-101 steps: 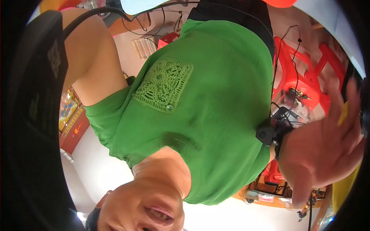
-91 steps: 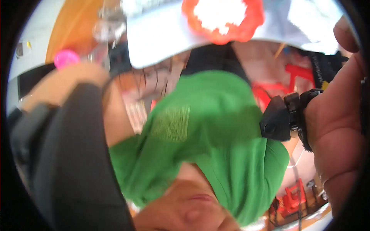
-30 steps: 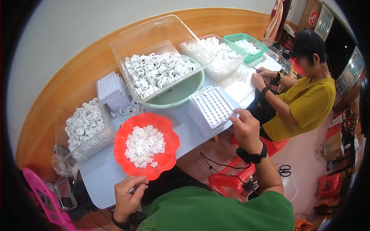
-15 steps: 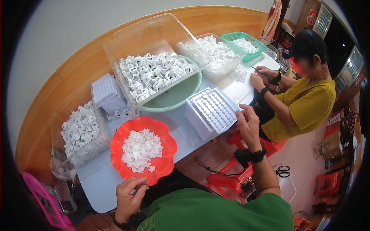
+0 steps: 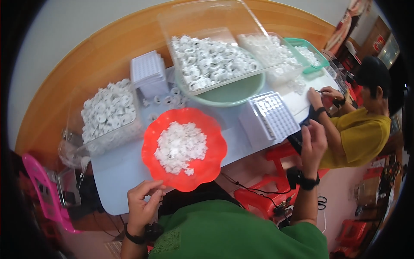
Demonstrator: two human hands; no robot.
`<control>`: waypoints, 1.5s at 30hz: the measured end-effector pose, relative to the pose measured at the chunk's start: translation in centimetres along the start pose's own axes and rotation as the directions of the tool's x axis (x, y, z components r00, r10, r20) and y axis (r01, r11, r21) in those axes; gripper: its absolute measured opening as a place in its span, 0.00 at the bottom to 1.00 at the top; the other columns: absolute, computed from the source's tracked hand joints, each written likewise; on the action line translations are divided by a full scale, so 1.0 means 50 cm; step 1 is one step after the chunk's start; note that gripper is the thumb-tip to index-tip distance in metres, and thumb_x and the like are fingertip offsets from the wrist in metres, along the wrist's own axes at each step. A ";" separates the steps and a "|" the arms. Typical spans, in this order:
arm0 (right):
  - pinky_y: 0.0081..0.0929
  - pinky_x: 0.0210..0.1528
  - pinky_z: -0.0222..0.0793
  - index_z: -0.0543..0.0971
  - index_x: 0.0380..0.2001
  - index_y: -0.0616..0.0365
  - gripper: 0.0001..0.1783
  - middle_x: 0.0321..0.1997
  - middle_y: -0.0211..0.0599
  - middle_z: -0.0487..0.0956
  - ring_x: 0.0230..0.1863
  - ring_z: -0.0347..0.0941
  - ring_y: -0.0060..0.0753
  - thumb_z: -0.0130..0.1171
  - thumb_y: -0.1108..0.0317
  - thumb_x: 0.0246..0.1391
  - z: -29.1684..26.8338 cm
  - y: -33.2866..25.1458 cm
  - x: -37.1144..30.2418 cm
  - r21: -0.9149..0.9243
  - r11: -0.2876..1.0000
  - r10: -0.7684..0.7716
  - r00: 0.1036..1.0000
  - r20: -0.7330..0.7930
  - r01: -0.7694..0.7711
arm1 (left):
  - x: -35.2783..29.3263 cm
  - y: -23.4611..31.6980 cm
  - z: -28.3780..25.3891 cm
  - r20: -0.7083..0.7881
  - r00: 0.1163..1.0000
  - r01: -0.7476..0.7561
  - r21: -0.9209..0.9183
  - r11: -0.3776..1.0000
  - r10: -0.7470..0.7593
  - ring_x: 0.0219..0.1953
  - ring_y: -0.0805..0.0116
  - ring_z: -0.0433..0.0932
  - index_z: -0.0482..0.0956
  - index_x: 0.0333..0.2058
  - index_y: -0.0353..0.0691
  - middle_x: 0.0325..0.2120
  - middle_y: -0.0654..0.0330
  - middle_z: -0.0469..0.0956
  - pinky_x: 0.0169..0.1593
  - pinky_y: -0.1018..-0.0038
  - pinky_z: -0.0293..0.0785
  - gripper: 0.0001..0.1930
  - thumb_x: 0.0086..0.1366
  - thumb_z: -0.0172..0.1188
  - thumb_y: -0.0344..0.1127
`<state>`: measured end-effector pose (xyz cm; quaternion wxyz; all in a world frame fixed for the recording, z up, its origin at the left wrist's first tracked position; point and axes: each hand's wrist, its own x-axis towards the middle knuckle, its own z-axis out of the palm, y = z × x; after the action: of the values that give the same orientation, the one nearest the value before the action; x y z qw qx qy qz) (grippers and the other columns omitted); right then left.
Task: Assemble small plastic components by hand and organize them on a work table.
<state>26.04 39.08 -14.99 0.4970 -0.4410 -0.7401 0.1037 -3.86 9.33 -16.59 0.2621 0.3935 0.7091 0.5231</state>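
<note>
My left hand (image 5: pixel 144 203) is at the near left rim of a red scalloped plate (image 5: pixel 213 166). Its thumb and forefinger are bent close together in a pinch; whatever they may hold is too small to make out. On the plate lies a heap of small white plastic pieces (image 5: pixel 181 146). My right hand (image 5: pixel 313 144) is raised off the near right corner of a stack of white trays (image 5: pixel 261 125), the top one with rows of round cells. Its fingers are half curled and its thumb stands apart, with nothing visible between them.
A clear bin (image 5: pixel 215 64) of white plastic parts rests on a green basin (image 5: pixel 228 101). Another bin of white parts (image 5: pixel 108 110) stands left, by more white trays (image 5: pixel 148 73). A co-worker in yellow (image 5: pixel 362 138) sits at right, near red stools (image 5: pixel 267 190).
The view has shifted, so the table's things appear farther right. My right hand remains beside the tray stack, its thumb and forefinger now farther apart. My left hand stays by the plate's rim.
</note>
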 end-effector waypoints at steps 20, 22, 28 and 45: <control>0.32 0.29 0.68 0.75 0.27 0.67 0.07 0.24 0.48 0.75 0.25 0.73 0.44 0.60 0.74 0.45 0.253 -0.362 0.151 0.432 0.867 -0.416 0.838 0.353 0.248 | 0.006 -0.084 -0.060 -0.162 0.980 0.062 -0.284 0.957 -0.111 0.24 0.74 0.76 0.77 0.38 0.29 0.28 0.53 0.80 0.28 0.81 0.71 0.08 0.62 0.54 0.26; 0.36 0.32 0.70 0.76 0.26 0.68 0.08 0.27 0.51 0.77 0.29 0.74 0.50 0.60 0.73 0.43 0.310 -0.344 0.208 0.327 0.906 -0.397 0.805 0.441 0.268 | 0.003 -0.091 -0.065 -0.175 0.978 0.053 -0.300 0.953 -0.109 0.24 0.74 0.76 0.77 0.38 0.28 0.27 0.53 0.80 0.27 0.81 0.71 0.08 0.62 0.54 0.26; 0.38 0.40 0.72 0.79 0.30 0.65 0.10 0.31 0.52 0.79 0.36 0.76 0.52 0.58 0.73 0.41 0.444 -0.308 0.305 0.057 0.843 -0.413 0.577 0.705 0.534 | -0.005 -0.106 -0.083 -0.144 0.980 0.084 -0.335 0.939 -0.139 0.25 0.76 0.76 0.77 0.39 0.29 0.28 0.56 0.80 0.28 0.82 0.70 0.08 0.61 0.55 0.25; 0.38 0.36 0.70 0.79 0.24 0.61 0.16 0.26 0.43 0.79 0.33 0.75 0.48 0.69 0.69 0.26 0.519 -0.256 0.330 0.055 0.702 -0.302 0.228 0.926 0.710 | -0.002 -0.099 -0.065 -0.075 0.991 0.082 -0.291 0.953 -0.108 0.25 0.76 0.77 0.77 0.39 0.30 0.28 0.56 0.80 0.28 0.83 0.71 0.08 0.61 0.56 0.26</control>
<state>-4.39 51.41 -9.35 -0.0620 -0.1302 -0.9895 0.0004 -7.75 6.82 -20.28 0.3090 0.2925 0.6550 0.6245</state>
